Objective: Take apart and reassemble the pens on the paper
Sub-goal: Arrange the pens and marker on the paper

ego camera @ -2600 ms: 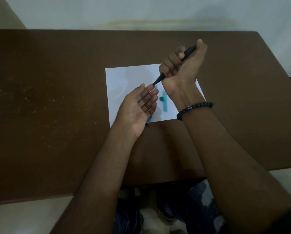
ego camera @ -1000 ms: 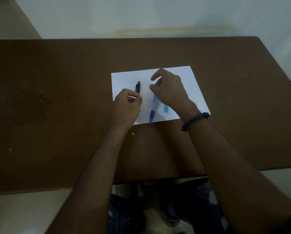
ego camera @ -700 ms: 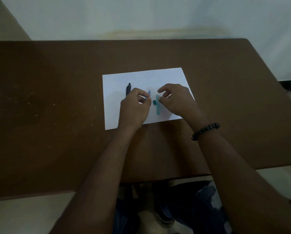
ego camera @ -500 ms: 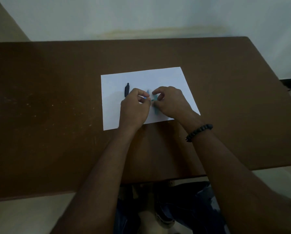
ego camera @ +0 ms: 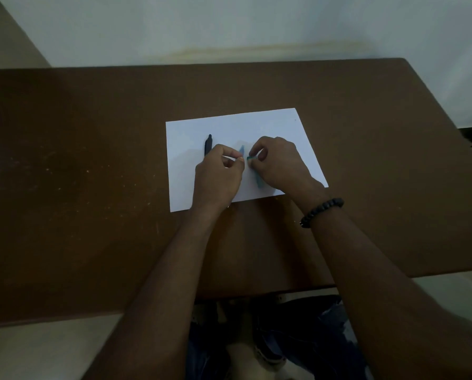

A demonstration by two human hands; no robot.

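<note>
A white sheet of paper (ego camera: 270, 124) lies on the brown table (ego camera: 92, 160). A black pen (ego camera: 208, 144) rests on its left part, its lower end hidden behind my left hand (ego camera: 218, 176). My left hand pinches the light blue pen (ego camera: 241, 150), of which only the top end shows. My right hand (ego camera: 278, 165) pinches a small teal piece (ego camera: 250, 158) right beside the blue pen's end. A teal tube (ego camera: 259, 181) lies on the paper under my right palm, mostly hidden.
The table's near edge runs across below my forearms, with my knees and the floor under it. A pale wall (ego camera: 229, 28) stands behind the table's far edge. A black bead bracelet (ego camera: 321, 212) circles my right wrist.
The black pen was put down on the paper. My left hand took hold of the blue pen, and my right hand closed on the small teal piece and brought it to the pen's end.
</note>
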